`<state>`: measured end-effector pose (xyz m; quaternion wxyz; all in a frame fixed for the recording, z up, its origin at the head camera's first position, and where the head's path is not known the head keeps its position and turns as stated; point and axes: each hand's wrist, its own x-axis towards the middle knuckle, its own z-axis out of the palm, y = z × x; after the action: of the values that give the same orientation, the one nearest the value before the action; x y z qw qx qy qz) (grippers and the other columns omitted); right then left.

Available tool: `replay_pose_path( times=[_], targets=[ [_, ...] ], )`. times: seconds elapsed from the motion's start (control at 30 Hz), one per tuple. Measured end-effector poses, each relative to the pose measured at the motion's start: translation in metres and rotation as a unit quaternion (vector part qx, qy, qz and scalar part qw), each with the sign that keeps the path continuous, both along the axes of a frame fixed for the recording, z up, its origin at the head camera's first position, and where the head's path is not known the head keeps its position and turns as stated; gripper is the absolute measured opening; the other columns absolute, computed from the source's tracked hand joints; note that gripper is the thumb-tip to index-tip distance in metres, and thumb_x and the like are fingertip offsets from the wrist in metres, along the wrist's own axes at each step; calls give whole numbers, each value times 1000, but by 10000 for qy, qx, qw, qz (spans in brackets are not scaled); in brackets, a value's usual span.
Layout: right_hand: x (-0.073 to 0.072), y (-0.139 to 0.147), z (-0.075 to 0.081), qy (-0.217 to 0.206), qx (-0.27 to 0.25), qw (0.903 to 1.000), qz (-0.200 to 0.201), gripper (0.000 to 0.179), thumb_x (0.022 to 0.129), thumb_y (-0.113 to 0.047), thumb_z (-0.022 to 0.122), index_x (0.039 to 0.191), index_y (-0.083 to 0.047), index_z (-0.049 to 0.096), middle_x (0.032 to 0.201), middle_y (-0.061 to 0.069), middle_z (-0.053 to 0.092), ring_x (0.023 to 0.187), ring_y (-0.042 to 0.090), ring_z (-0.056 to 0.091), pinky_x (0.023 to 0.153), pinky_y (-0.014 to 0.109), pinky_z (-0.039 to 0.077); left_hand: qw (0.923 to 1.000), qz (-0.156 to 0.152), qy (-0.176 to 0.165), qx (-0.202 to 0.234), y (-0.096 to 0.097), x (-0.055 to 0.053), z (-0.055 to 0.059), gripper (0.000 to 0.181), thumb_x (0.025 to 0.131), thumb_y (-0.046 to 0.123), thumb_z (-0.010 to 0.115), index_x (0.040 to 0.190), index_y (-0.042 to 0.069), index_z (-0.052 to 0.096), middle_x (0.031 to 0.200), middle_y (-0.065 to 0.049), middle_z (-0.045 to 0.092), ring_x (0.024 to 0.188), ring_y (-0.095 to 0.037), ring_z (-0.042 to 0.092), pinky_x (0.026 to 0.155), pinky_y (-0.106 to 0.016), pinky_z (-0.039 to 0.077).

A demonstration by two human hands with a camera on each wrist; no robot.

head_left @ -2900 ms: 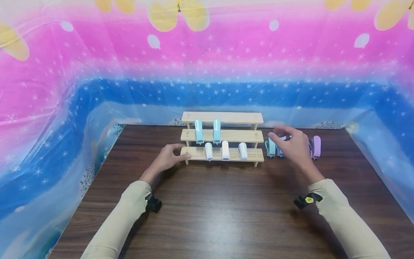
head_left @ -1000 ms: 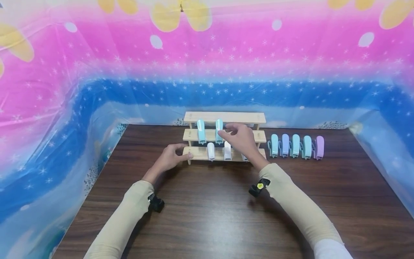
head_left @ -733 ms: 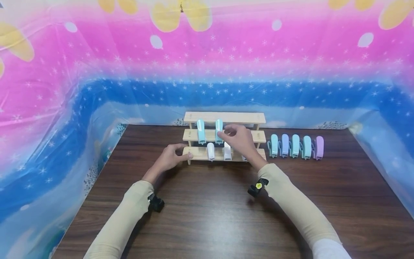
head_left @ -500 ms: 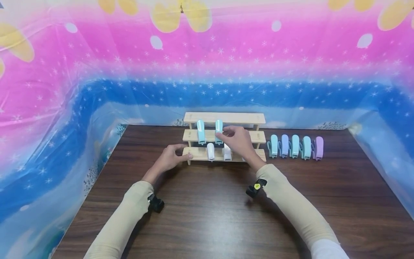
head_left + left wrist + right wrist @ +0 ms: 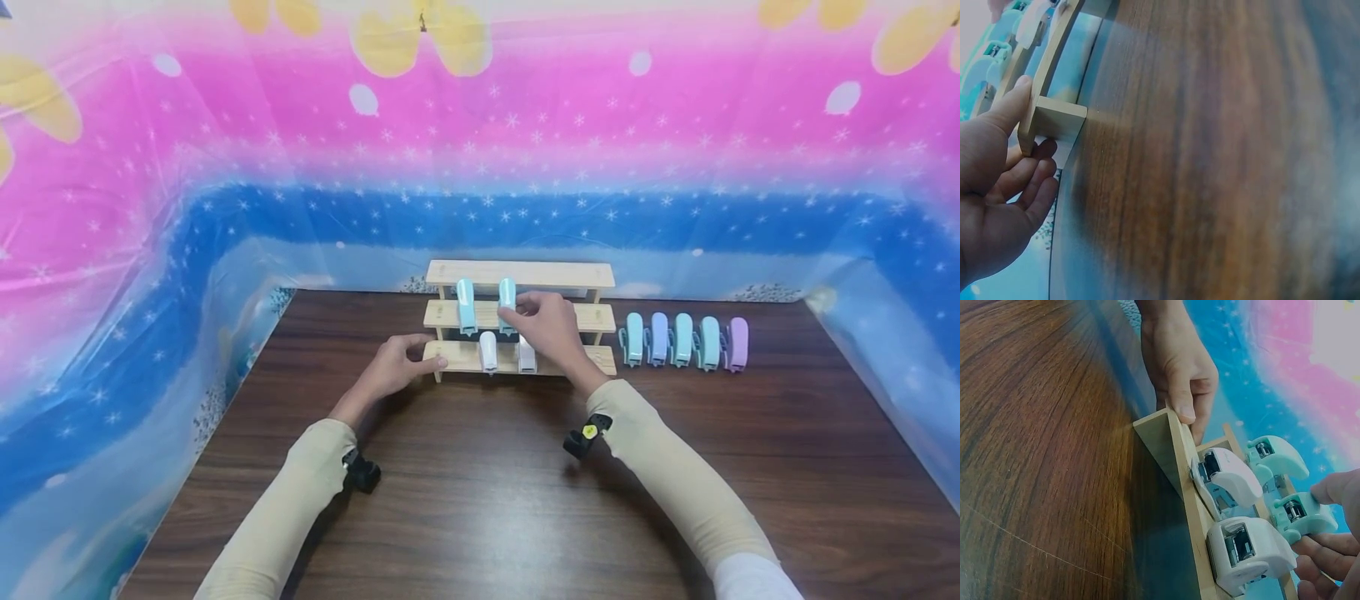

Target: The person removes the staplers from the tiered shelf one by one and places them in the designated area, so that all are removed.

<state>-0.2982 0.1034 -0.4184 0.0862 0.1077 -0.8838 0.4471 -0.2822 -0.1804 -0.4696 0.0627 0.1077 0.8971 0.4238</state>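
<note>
Pretty streaky brown table [image 5: 465, 500] is walled off by snowflaked cloth [image 5: 480, 150]; pale wooden tiered rack [image 5: 521, 273] is pinched by left hand [image 5: 393, 364], smooth rounded mint stapler [image 5: 507, 292] by right hand [image 5: 553, 329].

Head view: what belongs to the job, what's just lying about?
Job: left hand, gripping the wooden rack; right hand, gripping a teal stapler; other staplers on rack; probably the five staplers beside it.

Just around, apparently: patterned backdrop, black wrist devices.

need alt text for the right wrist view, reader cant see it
A right hand pinches a mint-green plastic stapler on a tiered pale wooden stand, whose end a left hand grips. A matching stapler stands beside it; two white staplers sit on the front tier, and a brown wood-grain table shows at left.
</note>
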Motion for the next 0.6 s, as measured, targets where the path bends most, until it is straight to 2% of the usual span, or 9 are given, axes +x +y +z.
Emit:
replay_pose_path(
  times=[0.1,0.27,0.6],
  targets=[
    [1,-1,1,-17,-38,10000,-70,46,90,-44,75,116,-6,76,99,7,76,87,21,70,76,39,56,9999,-26,137,-1,0,0,-1,59,93,38,76,137,0,62,123,-16,70,91,-21,64,80,-37,51],
    [2,-3,1,-64,-55,9998,-152,45,90,-44,75,116,-7,76,99,7,76,86,20,70,75,38,56,9999,-3,120,-13,0,-1,-1,59,93,39,77,136,1,63,125,-16,69,101,-24,63,87,-41,51],
    [0,-4,-1,-97,-76,9994,-311,43,88,-44,76,112,-8,76,96,5,75,84,19,69,74,38,55,9999,-13,138,-29,0,-2,-2,59,93,39,77,136,1,62,127,-15,68,102,-24,63,88,-42,51]
  ],
)
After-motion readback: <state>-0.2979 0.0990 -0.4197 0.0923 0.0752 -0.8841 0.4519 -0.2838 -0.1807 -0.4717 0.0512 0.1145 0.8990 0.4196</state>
